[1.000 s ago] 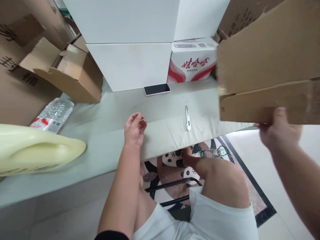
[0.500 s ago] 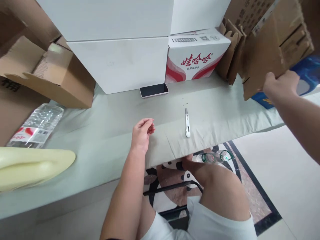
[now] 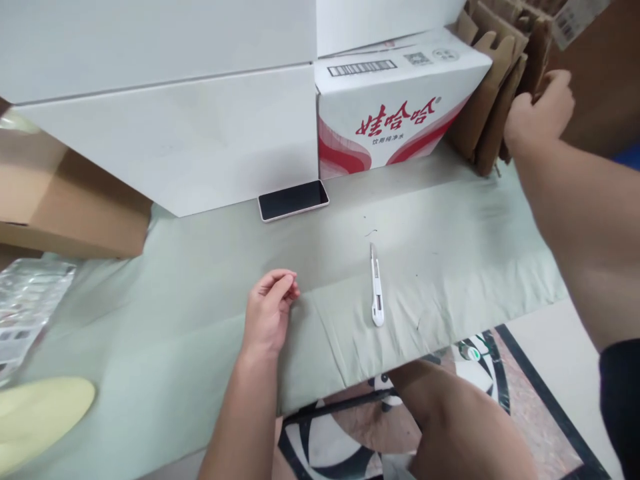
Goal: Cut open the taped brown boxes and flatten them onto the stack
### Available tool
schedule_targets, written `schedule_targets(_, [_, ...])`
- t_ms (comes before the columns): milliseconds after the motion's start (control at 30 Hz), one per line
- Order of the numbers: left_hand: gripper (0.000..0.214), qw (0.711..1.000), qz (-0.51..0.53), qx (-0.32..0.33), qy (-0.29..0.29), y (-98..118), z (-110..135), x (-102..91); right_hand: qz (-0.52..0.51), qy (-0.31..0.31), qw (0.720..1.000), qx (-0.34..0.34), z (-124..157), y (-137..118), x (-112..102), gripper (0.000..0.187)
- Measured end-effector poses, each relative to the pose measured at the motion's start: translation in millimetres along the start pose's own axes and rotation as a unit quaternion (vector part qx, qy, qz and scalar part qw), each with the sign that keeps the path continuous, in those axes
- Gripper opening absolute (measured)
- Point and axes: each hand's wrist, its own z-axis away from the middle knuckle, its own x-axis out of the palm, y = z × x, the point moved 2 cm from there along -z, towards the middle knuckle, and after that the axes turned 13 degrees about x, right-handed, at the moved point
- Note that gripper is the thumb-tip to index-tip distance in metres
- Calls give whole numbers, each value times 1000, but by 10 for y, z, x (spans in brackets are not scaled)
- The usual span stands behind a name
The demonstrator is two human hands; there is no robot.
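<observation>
My right hand [image 3: 543, 110] is closed on the edge of a folded cardboard piece [image 3: 535, 63], among upright brown cardboard pieces beside the white water carton [image 3: 400, 120]; part of its grip is hidden. Curled loosely, my left hand [image 3: 270, 307] rests over the green tablecloth [image 3: 200, 267] with thumb against fingers and nothing visible in it. To its right lies a white utility knife [image 3: 377, 287], blade end pointing away from me. A black-screened phone [image 3: 293, 201] lies flat against the foot of a large white box [image 3: 200, 140].
On the left stand an open brown carton [image 3: 100, 200], a clear plastic bottle [image 3: 33, 300] on its side and a pale yellow rounded object [image 3: 45, 420]. The table's front edge runs just above my knee. A bottle [image 3: 470, 351] is on the patterned floor below.
My right hand has brought the cardboard piece from the far right in against the upright stack. The view has shifted closer and to the right. My left hand keeps its curled pose.
</observation>
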Motion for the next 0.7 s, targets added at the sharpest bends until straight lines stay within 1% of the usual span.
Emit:
schedule_targets(67, [29,1000,11,1,-1,-8,-13,34,-26,-25,998,42,110,62,97,48])
schedule_targets(100, [28,1000,15,1,-3,-11,-14,46,-36,-40,997,53,172,89,127,48])
schedule_targets(167, [26,1000,23,8,-4,-11,-11,60,-55,-67,995,50,285,129,160,53])
schedule_targets(233, [26,999,28,17,-4,-4,1,60,-65,-88,993,52,370,150,175,65])
schedule_targets(333, [26,999,28,26,-6,11,26,50,-75,-85,990,87,442,113,191,90])
schedule_targets(367, [26,999,26,28,-7,14,34,45,-80,-80,988,106,455,78,202,94])
schedule_targets(433, [26,999,23,33,-7,16,45,30,-88,-75,982,149,466,-15,241,96])
schedule_targets(500, [26,999,19,38,-7,10,46,10,-89,-75,975,190,461,-120,299,93])
schedule_targets(567, [25,999,15,39,-7,-1,37,-15,-84,-70,970,215,442,-210,352,85])
schedule_targets(633, [24,999,13,37,-6,-4,18,-38,-73,-66,969,225,415,-267,377,66])
schedule_targets(700, [24,999,15,36,-3,5,-9,-51,-59,-62,971,225,384,-278,353,45])
